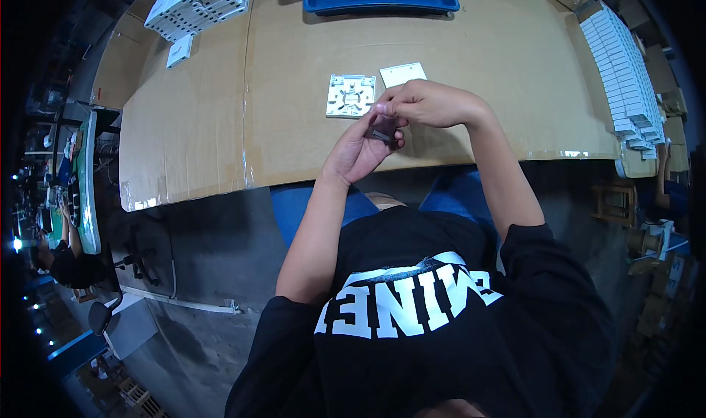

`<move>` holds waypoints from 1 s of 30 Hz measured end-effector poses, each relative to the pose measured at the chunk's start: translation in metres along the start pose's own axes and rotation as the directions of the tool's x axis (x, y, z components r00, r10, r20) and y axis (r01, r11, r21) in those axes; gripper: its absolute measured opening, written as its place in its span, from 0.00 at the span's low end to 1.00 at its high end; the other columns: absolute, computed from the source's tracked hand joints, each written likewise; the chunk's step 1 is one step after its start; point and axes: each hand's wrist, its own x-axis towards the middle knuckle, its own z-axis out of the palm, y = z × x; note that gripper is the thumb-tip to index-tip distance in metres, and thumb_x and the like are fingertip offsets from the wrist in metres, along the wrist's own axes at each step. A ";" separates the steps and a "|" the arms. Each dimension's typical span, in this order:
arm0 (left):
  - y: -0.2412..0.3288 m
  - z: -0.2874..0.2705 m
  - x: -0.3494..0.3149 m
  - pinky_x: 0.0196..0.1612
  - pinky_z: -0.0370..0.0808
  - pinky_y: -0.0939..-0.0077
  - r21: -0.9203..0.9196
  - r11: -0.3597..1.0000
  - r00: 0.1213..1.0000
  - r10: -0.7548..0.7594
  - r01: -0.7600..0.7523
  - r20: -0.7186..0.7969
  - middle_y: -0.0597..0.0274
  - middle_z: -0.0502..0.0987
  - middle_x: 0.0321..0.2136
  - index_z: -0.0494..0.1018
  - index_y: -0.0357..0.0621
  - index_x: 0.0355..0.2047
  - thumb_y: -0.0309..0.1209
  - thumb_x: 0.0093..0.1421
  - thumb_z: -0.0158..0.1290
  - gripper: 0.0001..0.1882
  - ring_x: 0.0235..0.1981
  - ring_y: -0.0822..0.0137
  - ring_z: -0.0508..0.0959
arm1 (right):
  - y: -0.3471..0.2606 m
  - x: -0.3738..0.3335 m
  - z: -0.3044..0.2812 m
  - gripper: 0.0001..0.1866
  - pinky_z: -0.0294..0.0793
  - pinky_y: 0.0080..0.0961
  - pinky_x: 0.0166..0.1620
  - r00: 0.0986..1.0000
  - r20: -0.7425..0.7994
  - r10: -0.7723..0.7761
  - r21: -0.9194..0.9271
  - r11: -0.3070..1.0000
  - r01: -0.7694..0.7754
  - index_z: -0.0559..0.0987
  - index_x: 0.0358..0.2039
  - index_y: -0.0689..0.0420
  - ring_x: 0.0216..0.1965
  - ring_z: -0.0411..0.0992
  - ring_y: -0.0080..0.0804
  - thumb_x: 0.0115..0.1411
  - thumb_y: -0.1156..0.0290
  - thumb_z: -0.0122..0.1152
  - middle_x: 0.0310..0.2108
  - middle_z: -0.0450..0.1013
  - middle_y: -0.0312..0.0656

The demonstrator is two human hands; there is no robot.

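Note:
My left hand is raised over the table's near edge, palm up, its fingers curled round a small dark see-through piece that looks like a little plastic bag. A small light strip shows in it. Fingertips of my right hand pinch at its upper end, against the left thumb; what exactly they grip is partly hidden. Just beyond my hands lies a square white plastic box base, its inside with clips and a round middle part facing up. A flat white cover lies beside it, partly behind my right hand.
Cardboard covers the table. White boxes are stacked at the far left, with a single one in front. A blue tray stands at the back. Tall rows of white boxes line the right edge. Other people sit at both sides.

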 end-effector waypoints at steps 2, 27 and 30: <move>0.002 0.003 -0.002 0.54 0.73 0.60 -0.026 1.000 0.999 -0.013 0.014 0.032 0.54 0.77 0.48 0.69 0.46 0.60 0.46 0.75 0.45 0.22 0.44 0.61 0.76 | -0.022 -0.007 -0.001 0.21 0.76 0.27 0.45 0.999 -0.042 0.010 0.096 0.995 -0.006 0.84 0.44 0.65 0.36 0.74 0.25 0.75 0.58 0.51 0.44 0.78 0.40; 0.000 0.009 -0.002 0.53 0.74 0.65 -0.038 0.998 0.999 -0.051 0.052 0.017 0.55 0.78 0.49 0.66 0.39 0.64 0.53 0.76 0.39 0.31 0.44 0.63 0.77 | 0.037 -0.017 -0.031 0.17 0.77 0.28 0.50 0.931 -0.338 -0.138 0.108 0.977 0.184 0.82 0.48 0.66 0.40 0.78 0.25 0.72 0.65 0.55 0.39 0.82 0.41; 0.002 0.006 -0.006 0.52 0.76 0.65 -0.051 0.998 0.999 -0.037 0.038 0.012 0.53 0.79 0.50 0.63 0.34 0.67 0.54 0.76 0.39 0.35 0.44 0.62 0.78 | 0.071 -0.022 -0.076 0.14 0.78 0.29 0.51 0.871 -0.490 -0.011 0.123 0.989 0.082 0.84 0.44 0.65 0.41 0.79 0.26 0.70 0.67 0.57 0.39 0.83 0.40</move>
